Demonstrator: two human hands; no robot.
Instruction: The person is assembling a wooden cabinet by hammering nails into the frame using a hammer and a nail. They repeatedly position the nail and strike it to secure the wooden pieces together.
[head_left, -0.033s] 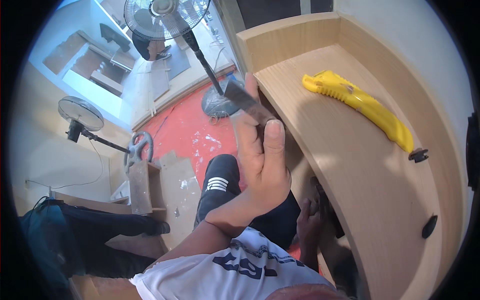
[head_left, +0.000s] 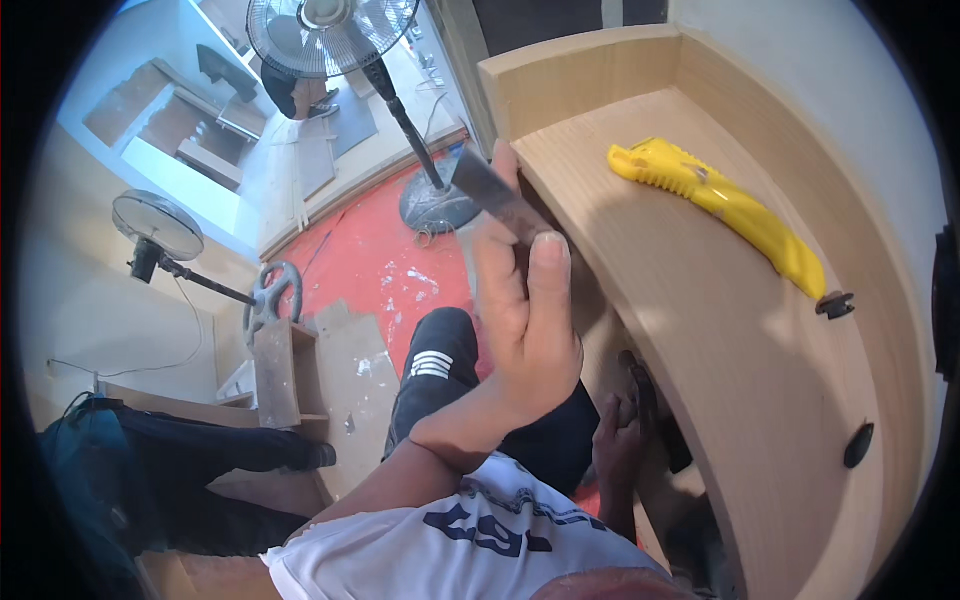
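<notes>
My left hand (head_left: 525, 330) is raised in front of the front edge of a curved wooden shelf (head_left: 700, 330). It grips a flat dark metal blade (head_left: 495, 195) between thumb and fingers, and the blade's upper end points up and to the left. My right hand (head_left: 615, 440) is lower, in shadow under the shelf's edge, beside a dark object (head_left: 640, 390). Whether it grips that object is unclear. A yellow plastic hand tool (head_left: 720, 200) lies on the shelf top, apart from both hands.
A black knob (head_left: 833, 303) and a black oval piece (head_left: 858, 445) sit on the shelf. Below are a red floor (head_left: 370, 260), two standing fans (head_left: 330, 30) (head_left: 160, 225), a small wooden box (head_left: 285, 375) and loose boards. A person stands far off (head_left: 290, 90).
</notes>
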